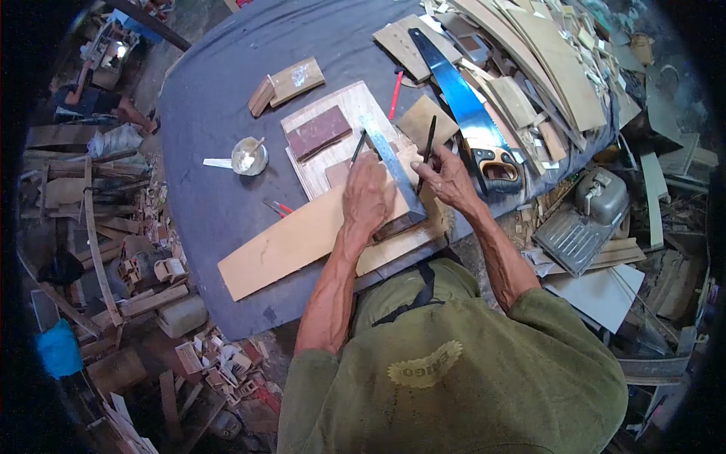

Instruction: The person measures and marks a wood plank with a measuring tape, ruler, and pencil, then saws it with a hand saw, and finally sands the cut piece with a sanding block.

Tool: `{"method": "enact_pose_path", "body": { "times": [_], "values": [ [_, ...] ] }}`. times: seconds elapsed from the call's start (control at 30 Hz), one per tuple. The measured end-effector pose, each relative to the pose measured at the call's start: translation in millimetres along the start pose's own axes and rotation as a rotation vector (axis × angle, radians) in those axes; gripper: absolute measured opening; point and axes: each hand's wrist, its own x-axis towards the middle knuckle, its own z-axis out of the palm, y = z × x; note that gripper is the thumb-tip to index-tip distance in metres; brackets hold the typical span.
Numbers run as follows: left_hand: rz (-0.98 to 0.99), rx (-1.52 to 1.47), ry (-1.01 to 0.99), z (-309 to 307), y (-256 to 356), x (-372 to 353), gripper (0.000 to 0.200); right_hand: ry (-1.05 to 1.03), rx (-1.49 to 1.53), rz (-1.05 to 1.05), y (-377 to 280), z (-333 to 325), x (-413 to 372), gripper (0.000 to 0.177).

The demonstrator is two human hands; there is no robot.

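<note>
My left hand (368,193) is closed around a thin dark pencil-like stick (357,147), its upper end beside the metal blade of a try square (384,151). That wrist is over a long light wooden board (280,246). To the right of the square, my right hand (452,181) pinches a slim black pen-like stick (430,138), held nearly upright in front of a small square wood piece (428,121). Under the square lies a pale wooden panel (302,178), with a reddish-brown block (318,134) on it. My fingers hide part of the square and panel.
A handsaw (461,91) and red pencil (395,95) lie to the right, before piled wood offcuts (560,68). On the left are a cup of pale paste (249,157), wood blocks (297,82) and a red-handled tool (278,208). Another person (94,98) sits far left.
</note>
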Motion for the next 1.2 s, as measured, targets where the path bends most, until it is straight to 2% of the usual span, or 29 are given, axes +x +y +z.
{"method": "enact_pose_path", "body": {
  "times": [0.07,0.17,0.3,0.4,0.5,0.6,0.7,0.73,0.83,0.93,0.97,1.03,1.2],
  "values": [
    [-0.043,0.051,0.098,-12,1,12,0.039,-0.044,-0.035,0.002,0,3,7,0.04],
    [-0.376,0.21,0.058,-25,-1,34,0.033,-0.079,0.014,-0.02,19,16,19,0.037],
    [-0.497,0.271,-0.01,-20,-21,48,0.034,-0.138,0.023,-0.037,-8,21,17,0.032],
    [-0.524,0.24,-0.082,-18,-32,56,0.029,-0.14,0.079,-0.066,-7,32,24,0.031],
    [-0.487,0.282,-0.062,-16,-45,56,0.022,-0.164,0.134,-0.052,-9,43,32,0.034],
    [-0.475,0.294,0.006,-28,-64,48,0.022,-0.212,-0.093,-0.099,-29,40,42,0.032],
    [-0.546,0.297,0.097,-40,-79,39,0.02,-0.125,-0.298,-0.429,-38,51,60,0.029],
    [-0.493,0.271,0.145,-37,-93,34,0.022,-0.171,-0.354,-0.395,-45,56,66,0.027],
    [-0.362,0.293,0.285,-39,-96,21,0.026,-0.204,-0.534,-0.536,-58,74,85,0.023],
    [-0.349,0.228,0.444,-52,-89,-4,0.029,-0.272,-0.668,-0.641,-61,94,102,0.018],
    [-0.382,0.205,0.442,-56,-85,-15,0.028,-0.286,-0.701,-0.693,-57,103,107,0.017],
    [-0.443,0.163,0.441,-65,-79,-38,0.027,-0.309,-0.752,-0.72,-50,120,116,0.016],
    [-0.42,0.231,0.433,-67,-77,-73,0.027,-0.351,-0.754,-0.678,-40,140,127,0.016]
  ]
}}
